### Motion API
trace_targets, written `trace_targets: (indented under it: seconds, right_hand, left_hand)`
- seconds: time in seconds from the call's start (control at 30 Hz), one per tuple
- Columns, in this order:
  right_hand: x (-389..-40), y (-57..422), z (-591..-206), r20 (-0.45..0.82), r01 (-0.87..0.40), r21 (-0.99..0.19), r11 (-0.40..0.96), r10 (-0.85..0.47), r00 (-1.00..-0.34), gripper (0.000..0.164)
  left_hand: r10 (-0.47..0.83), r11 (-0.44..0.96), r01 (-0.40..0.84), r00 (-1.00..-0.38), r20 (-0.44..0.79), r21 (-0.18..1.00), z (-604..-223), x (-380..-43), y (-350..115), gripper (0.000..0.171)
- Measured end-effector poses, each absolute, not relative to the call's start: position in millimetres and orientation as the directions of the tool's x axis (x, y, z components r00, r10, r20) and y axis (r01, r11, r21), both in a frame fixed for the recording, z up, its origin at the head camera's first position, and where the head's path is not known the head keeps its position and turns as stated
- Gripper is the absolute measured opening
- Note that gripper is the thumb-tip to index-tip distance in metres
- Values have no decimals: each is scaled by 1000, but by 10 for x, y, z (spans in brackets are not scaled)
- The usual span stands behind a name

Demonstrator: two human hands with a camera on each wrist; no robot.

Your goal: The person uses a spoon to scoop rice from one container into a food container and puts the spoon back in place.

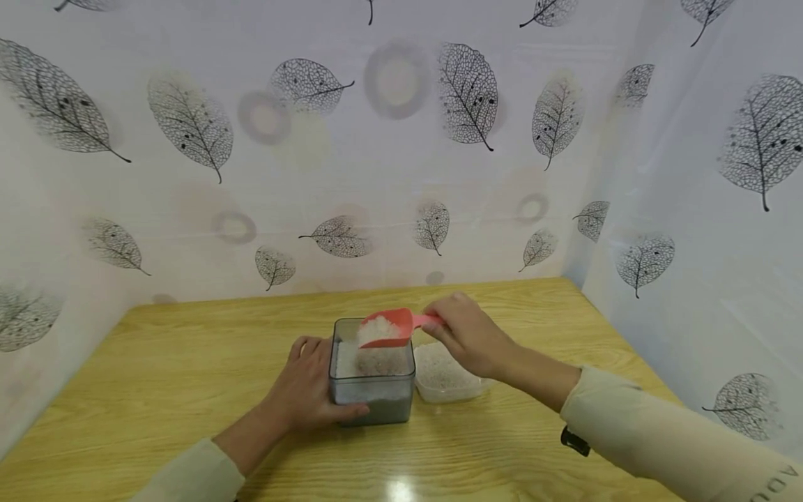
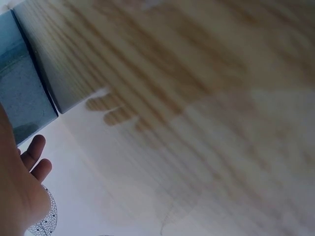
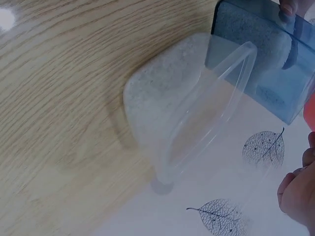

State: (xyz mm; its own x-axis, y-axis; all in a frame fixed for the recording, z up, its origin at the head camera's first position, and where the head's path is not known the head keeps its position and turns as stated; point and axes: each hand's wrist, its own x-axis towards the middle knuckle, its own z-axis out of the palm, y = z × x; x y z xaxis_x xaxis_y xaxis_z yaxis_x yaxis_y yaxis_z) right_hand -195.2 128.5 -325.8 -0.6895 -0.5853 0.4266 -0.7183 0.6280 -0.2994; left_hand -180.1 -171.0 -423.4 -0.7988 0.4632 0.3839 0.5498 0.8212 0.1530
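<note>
A smoky clear square container point(image 1: 379, 401), partly filled with white grains point(image 1: 348, 359), stands on the table. My left hand point(image 1: 310, 387) holds it from the left, with the thumb across its front wall. Above the container's open top is a red scoop point(image 1: 401, 322) loaded with white grains point(image 1: 378, 330). My right hand point(image 1: 470, 335) grips the scoop's handle. Just right of the container sits a shallow clear plastic tub point(image 1: 448, 394), also with pale grains in it. In the right wrist view only the scoop's edge point(image 3: 309, 113) shows.
The wood-grain tabletop point(image 1: 188, 369) runs to a white, leaf-printed sheet point(image 1: 389, 160) at the back and sides. A dark band point(image 1: 574, 440) sits at the right sleeve. The tub stands close against the container, under the right hand.
</note>
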Motion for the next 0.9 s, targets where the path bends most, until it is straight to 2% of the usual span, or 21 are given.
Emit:
trace_targets:
  seconds: [0.33, 0.9]
  right_hand:
    - [-1976, 1571, -3241, 459, -689, -324, 648, -530, -713, 12]
    - [-1988, 1987, -3327, 470, -646, -298, 703, -481, -740, 12]
  left_hand:
    - [465, 817, 560, -779, 420, 136, -4244, -1802, -1713, 106]
    - [465, 819, 557, -785, 410, 138, -4245, -1800, -1710, 107]
